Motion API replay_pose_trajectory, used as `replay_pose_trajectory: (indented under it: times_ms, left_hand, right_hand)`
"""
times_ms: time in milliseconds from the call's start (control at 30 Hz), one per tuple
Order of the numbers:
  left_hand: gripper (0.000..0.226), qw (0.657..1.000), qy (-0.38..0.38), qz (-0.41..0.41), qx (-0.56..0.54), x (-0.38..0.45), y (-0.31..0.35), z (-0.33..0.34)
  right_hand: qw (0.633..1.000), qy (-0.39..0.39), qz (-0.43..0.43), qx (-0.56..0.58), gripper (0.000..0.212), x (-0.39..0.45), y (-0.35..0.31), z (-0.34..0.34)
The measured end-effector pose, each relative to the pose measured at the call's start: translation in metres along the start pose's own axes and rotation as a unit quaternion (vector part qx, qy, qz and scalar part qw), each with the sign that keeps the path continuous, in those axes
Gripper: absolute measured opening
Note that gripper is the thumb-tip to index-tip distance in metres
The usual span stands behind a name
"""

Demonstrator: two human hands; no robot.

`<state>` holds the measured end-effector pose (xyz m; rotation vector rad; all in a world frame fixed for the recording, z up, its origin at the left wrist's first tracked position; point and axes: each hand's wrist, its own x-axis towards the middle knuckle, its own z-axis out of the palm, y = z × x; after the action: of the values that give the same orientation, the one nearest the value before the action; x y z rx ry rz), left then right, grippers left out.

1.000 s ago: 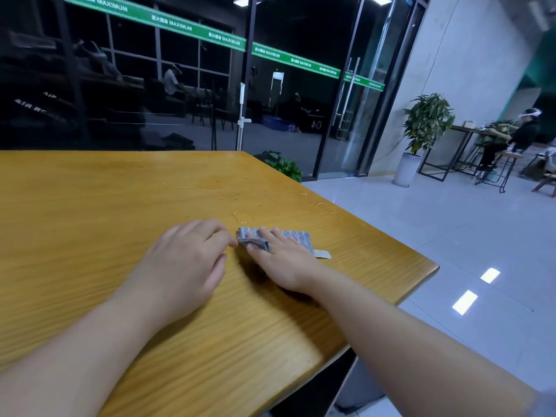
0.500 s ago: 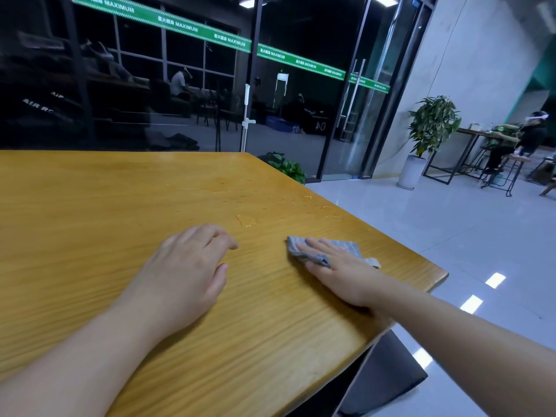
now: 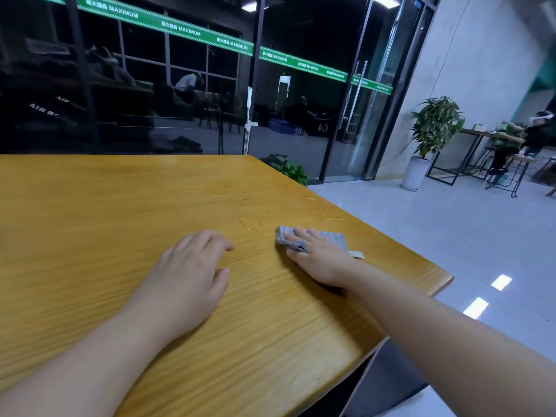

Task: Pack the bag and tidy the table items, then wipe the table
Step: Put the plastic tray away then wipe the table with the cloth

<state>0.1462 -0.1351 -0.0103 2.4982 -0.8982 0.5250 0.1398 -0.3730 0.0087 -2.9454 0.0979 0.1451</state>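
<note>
A grey cloth is pressed flat under the right hand, fingers straight, a puddle lying just left of them; the left hand rests open.

Two hands, left hand, right hand, one cloth, one table

Your right hand has carried the folded grey cloth away from your left hand. A second ago the cloth's end lay right at your left fingertips; half a second ago a clear strip of table had opened between them, and that gap holds now (the view has shifted a little too). The small puddle now lies just beyond the cloth's left corner, off your right fingertips.
</note>
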Motion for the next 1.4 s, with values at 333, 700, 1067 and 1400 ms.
replay_pose_trajectory:
  times_ms: [333,700,1067,1400]
  left_hand:
    - [0.054,0.997,0.040,-0.017,-0.056,0.003,0.000,0.001]
    - [0.032,0.997,0.032,-0.009,-0.068,0.001,0.003,0.000]
    - [0.037,0.997,0.015,0.024,-0.075,0.003,0.002,0.005]
    - [0.035,0.997,0.025,0.021,-0.075,0.004,0.001,0.008]
  right_hand:
    - [0.983,-0.019,-0.182,-0.010,0.051,-0.033,-0.066,0.018]
    - [0.992,0.006,-0.120,0.041,0.046,-0.052,0.012,0.006]
    - [0.982,0.084,0.135,0.097,0.044,-0.018,0.083,-0.005]
    - [0.933,0.191,0.274,0.134,0.046,-0.005,0.092,-0.015]
